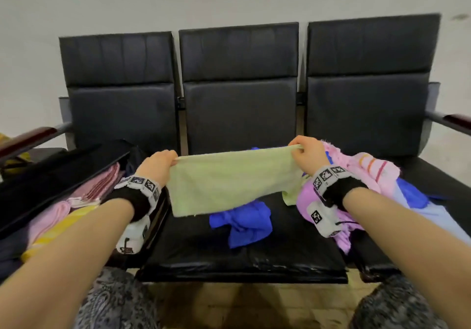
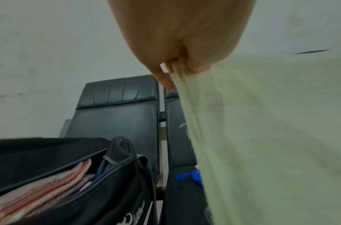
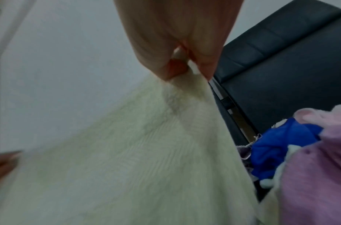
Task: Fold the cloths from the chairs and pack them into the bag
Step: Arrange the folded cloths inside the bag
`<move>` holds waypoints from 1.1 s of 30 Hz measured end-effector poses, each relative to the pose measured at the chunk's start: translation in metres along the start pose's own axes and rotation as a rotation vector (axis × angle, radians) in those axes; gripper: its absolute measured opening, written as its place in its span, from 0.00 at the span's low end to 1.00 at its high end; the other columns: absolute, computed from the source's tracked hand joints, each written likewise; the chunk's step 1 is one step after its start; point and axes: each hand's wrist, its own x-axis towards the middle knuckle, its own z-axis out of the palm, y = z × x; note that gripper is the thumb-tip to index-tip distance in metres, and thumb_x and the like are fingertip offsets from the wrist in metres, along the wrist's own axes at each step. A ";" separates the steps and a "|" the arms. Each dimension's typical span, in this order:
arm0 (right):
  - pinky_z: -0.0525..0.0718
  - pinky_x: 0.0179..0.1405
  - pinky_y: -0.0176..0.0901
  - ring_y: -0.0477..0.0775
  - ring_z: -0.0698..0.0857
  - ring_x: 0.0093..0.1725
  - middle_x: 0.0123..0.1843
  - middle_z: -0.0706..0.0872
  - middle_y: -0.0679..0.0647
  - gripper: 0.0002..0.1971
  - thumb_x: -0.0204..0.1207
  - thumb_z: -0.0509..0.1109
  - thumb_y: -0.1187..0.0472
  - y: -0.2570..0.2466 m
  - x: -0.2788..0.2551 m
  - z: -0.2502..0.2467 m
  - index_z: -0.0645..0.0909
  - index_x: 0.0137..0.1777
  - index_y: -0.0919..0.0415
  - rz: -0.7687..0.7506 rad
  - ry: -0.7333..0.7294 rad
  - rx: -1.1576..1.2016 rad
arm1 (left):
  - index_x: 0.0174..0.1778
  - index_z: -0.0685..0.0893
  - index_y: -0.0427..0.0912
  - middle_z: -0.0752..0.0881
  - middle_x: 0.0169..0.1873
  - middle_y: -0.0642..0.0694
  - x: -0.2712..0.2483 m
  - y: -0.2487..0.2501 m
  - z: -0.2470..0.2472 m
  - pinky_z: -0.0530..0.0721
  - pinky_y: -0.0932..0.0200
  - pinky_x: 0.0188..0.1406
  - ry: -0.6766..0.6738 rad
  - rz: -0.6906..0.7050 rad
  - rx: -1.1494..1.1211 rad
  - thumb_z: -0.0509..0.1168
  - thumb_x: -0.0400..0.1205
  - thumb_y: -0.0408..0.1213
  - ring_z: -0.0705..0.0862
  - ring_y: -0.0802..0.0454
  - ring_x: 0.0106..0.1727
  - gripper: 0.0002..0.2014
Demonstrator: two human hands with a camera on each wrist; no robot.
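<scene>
Holding the green cloth (image 1: 229,178) stretched by its top edge, the left hand (image 1: 158,165) and the right hand (image 1: 308,154) each pinch one upper corner, fingers and thumb closed on the fabric. The wrist views confirm both grips: in each, the cloth fans out from the fingertips. The cloth hangs free above the middle chair (image 1: 239,249), its lower edge just over a crumpled blue cloth (image 1: 242,222) lying on the seat.

Step in hand, as judged: spreading one cloth flat before the first fold.

Other items:
- The bag (image 1: 58,175) sits open on the left chair, and folded pink and yellow cloths already lie in it.
- A heap of unfolded pink cloths (image 1: 367,173), with more blue among them, lies on the right chair.

Progress appears partial: several cloths are packed and several remain.

The next move probably calls for bringing the two held corners together, or lowering the cloth onto the seat and folding it in half. The edges should be matched before release. The blue cloth lies under the likely laying area and may bunch the fold, so fold in the air or lay the cloth clear of it. Then carry the cloth left to the bag.
</scene>
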 end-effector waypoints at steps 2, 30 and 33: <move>0.73 0.44 0.37 0.55 0.82 0.47 0.45 0.87 0.55 0.17 0.70 0.58 0.75 0.002 -0.001 -0.004 0.87 0.47 0.62 0.036 -0.003 -0.008 | 0.56 0.79 0.36 0.79 0.53 0.38 -0.001 0.002 0.001 0.75 0.47 0.54 0.043 -0.013 -0.063 0.57 0.82 0.29 0.78 0.38 0.59 0.09; 0.89 0.34 0.39 0.51 0.87 0.28 0.38 0.87 0.65 0.07 0.73 0.67 0.74 0.033 -0.017 0.002 0.85 0.48 0.68 0.388 -0.077 0.263 | 0.43 0.82 0.39 0.88 0.41 0.39 -0.010 0.003 0.023 0.86 0.48 0.53 -0.019 -0.367 -0.633 0.70 0.77 0.29 0.88 0.42 0.46 0.03; 0.86 0.51 0.46 0.56 0.88 0.45 0.43 0.88 0.59 0.08 0.69 0.72 0.70 0.035 -0.012 0.010 0.87 0.47 0.62 0.366 -0.035 0.239 | 0.47 0.85 0.47 0.87 0.45 0.43 0.000 -0.004 0.038 0.84 0.51 0.54 0.098 -0.371 -0.795 0.69 0.76 0.27 0.84 0.45 0.50 0.10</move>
